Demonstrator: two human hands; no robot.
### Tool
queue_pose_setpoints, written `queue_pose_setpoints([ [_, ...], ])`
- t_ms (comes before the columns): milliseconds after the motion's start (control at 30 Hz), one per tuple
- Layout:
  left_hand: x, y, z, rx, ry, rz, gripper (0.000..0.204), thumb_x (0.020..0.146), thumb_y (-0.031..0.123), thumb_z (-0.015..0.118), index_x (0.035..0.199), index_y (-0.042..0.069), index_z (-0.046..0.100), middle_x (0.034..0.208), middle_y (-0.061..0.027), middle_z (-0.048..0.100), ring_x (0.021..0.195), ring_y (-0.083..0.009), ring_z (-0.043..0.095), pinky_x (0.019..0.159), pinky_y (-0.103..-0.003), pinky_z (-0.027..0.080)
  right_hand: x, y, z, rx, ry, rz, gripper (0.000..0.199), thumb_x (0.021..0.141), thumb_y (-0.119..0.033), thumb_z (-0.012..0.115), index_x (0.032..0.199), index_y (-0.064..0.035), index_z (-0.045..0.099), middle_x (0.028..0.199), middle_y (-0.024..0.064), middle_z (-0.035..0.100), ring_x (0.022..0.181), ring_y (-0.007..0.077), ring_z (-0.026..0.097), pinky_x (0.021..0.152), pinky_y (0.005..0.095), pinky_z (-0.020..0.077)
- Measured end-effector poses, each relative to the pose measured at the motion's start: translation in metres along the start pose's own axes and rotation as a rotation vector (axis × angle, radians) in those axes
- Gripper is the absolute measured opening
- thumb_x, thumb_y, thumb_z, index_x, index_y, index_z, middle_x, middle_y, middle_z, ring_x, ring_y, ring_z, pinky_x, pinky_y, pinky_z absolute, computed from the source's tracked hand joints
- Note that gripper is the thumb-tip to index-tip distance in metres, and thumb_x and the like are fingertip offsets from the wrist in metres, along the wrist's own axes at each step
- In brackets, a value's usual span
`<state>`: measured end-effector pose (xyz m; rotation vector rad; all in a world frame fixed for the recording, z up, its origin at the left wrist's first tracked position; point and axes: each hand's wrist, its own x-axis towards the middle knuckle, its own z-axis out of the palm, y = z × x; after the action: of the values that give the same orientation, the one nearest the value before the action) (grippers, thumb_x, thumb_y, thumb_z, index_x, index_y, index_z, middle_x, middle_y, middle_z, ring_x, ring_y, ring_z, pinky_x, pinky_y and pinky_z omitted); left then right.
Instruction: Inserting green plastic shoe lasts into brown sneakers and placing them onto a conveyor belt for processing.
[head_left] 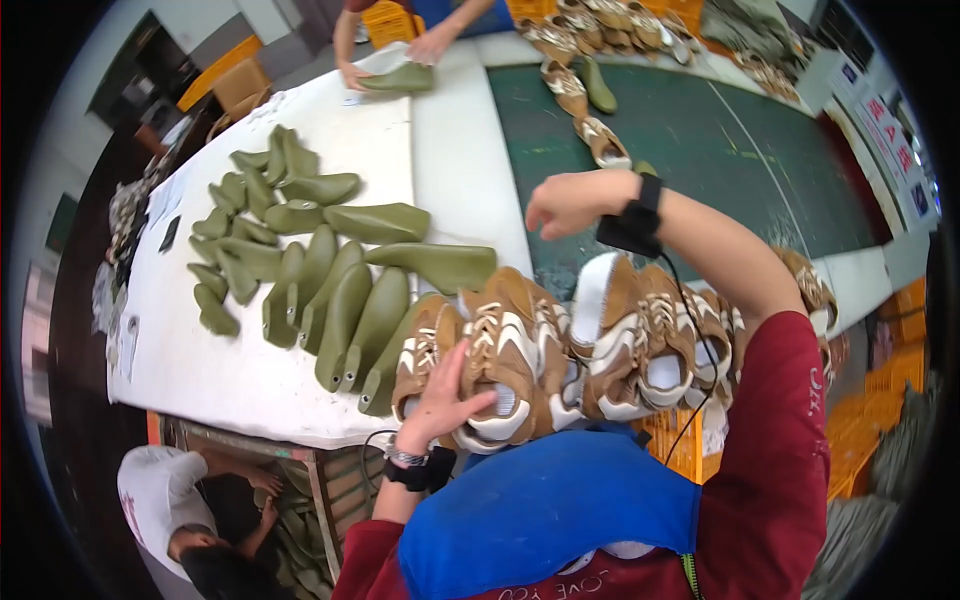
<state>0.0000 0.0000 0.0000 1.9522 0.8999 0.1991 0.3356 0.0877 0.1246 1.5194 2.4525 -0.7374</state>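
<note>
**A:** So the left hand (450, 392) is spread flat with its fingers pressed onto the nearest brown-and-white shoe upper (497, 352), more steadying than gripping. The right hand (568, 203) hangs above the table with fingers loosely curled, holding nothing as far as the view shows. Both wrists carry black straps, and a cable runs down from the right one.

**B:** Where's the bundle sitting?

**A:** The row of uppers (640, 340) is hugged against the person's chest, resting on the near edge of the white table (250, 380), just right of the olive-green shoe lasts (340, 290). My guess is this is the sorting or unloading stage: an armful of uppers is at the table and the lasts are laid out waiting.

**B:** And the next move?

**A:** Probably needs the free right hand to come down and pick one upper off the row while the left keeps the rest from sliding. They're floppy and stacked on edge, so they could tip.

**B:** Materials?

**A:** The uppers look like tan suede-ish panels with white mesh and white lacing, soft and collapsible. The lasts are smooth, hard-looking plastic, foot-shaped, matte green. Beyond them there's a dark green conveyor belt (700, 150) carrying more uppers (585, 110). Another person's hands (395, 60) at the far end rest on a single last (400, 78), and someone in a white shirt (160, 495) crouches below the table.
</note>
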Motion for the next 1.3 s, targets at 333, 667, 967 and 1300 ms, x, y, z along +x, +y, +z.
queue_pose_setpoints([
  [333,-0.02,-0.011,0.009,-0.013,0.129,0.055,0.074,0.077,0.033,0.061,0.14,0.013,0.025,0.14,-0.0206,0.03,0.133,-0.0348,0.021,0.109,-0.044,0.014,0.238,0.006,0.125,0.247,-0.161,0.05,0.084,0.056,-0.047,0.077,0.121,-0.0017,0.049,0.112,0.0196,0.058,0.103,0.0288,0.057,0.087,0.0364,0.0458],
  [667,-0.02,-0.005,0.01,-0.101,0.103,-0.053,0.071,0.076,0.027,0.062,0.138,0.012,0.029,0.14,-0.0214,0.028,0.131,-0.0407,0.019,0.109,-0.043,0.014,0.164,0.08,0.114,0.84,-0.182,0.081,0.063,0.067,-0.034,0.077,0.116,-0.0007,0.054,0.102,0.0118,0.063,0.088,0.0194,0.061,0.078,0.0328,0.0491],
  [967,-0.017,-0.008,0.009,-0.132,0.105,-0.098,0.074,0.075,0.021,0.065,0.137,0.008,0.028,0.14,-0.0214,0.027,0.132,-0.0391,0.019,0.109,-0.043,0.014,0.046,0.148,0.082,1.344,0.067,0.673,0.081,0.086,-0.047,0.052,0.142,-0.004,0.012,0.138,0.015,0.034,0.12,0.0257,0.043,0.092,0.0406,0.0428],
  [1300,-0.024,-0.004,0.018,-0.126,0.122,-0.12,0.074,0.073,0.014,0.064,0.136,0.002,0.027,0.135,-0.0203,0.033,0.128,-0.0355,0.027,0.107,-0.039,0.021,0.149,0.164,0.147,0.244,0.0,0.623,0.083,0.07,-0.033,0.064,0.134,0.0006,0.025,0.106,0.0233,0.059,0.099,0.0346,0.058,0.083,0.0386,0.0474],
])
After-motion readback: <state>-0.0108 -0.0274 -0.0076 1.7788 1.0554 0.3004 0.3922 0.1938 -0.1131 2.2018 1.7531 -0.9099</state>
